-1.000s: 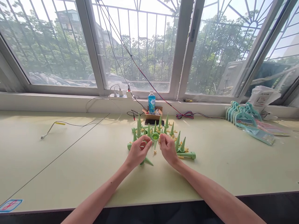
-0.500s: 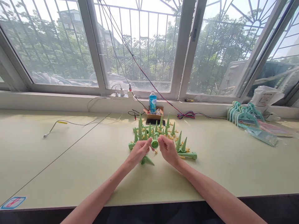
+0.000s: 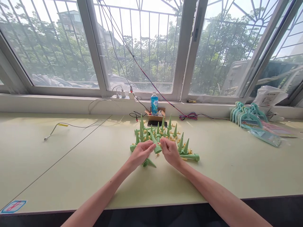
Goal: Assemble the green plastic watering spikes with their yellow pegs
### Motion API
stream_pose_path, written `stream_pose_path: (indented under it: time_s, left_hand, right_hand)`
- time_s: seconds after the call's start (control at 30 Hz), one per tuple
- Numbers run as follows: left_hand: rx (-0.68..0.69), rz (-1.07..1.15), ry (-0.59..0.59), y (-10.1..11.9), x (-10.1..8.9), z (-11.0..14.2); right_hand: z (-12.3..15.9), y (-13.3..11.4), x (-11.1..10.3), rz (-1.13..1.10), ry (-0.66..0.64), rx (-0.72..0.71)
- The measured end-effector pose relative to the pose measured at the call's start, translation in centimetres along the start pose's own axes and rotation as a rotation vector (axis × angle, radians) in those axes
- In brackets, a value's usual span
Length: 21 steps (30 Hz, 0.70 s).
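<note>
A green plastic watering spike (image 3: 156, 147) is held in my left hand (image 3: 142, 153), its wide collar toward me and its point leaning up and away. My right hand (image 3: 169, 151) is closed in a pinch against the spike's right side; its fingertips hide whatever small part they hold. Behind both hands, several more green spikes (image 3: 141, 134) stand upright among small yellow valves (image 3: 175, 136). One loose spike (image 3: 148, 162) lies below my left wrist, and another spike (image 3: 190, 157) lies to the right of my right hand.
At the back, a blue liquid bottle (image 3: 154, 105) stands in a small cardboard box (image 3: 156, 118), with a dark phone (image 3: 157, 124) before it. A white cable (image 3: 75, 126) crosses the left tabletop. Turquoise hangers (image 3: 248, 116) and plastic packets (image 3: 265, 137) are at the right.
The held spike has tilted: its open collar end faced me before and now points more downward, showing the cone's length. My hands have stayed nearly in place.
</note>
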<state>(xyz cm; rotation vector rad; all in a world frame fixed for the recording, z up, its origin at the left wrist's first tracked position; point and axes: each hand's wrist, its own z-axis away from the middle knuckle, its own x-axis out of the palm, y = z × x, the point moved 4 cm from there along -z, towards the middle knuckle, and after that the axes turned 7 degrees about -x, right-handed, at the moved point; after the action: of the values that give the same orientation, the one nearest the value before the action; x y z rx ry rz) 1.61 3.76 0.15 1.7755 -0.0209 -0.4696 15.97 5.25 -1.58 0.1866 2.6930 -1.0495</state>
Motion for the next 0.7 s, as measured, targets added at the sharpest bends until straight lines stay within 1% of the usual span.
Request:
stream_pose_path:
  time_s: [0.1, 0.23, 0.37, 0.5, 0.7]
  left_hand:
    - [0.041, -0.051, 0.016, 0.1, -0.14, 0.0]
    - [0.138, -0.152, 0.066, 0.27, -0.27, 0.04]
    - [0.206, -0.202, 0.12, 0.22, -0.21, 0.08]
    - [0.273, -0.267, 0.148, 0.19, -0.18, 0.09]
    - [0.301, -0.32, 0.172, 0.23, -0.26, 0.15]
  right_hand:
    - [0.02, 0.12, 0.1, -0.035, -0.012, 0.007]
    - [0.0, 0.23, 0.15, -0.039, -0.026, 0.014]
    - [-0.11, 0.2, 0.07, 0.005, -0.039, 0.027]
    - [-0.16, 0.22, -0.1, 0.069, -0.043, 0.005]
    - [-0.2, 0.5, -0.3, 0.176, -0.072, -0.047]
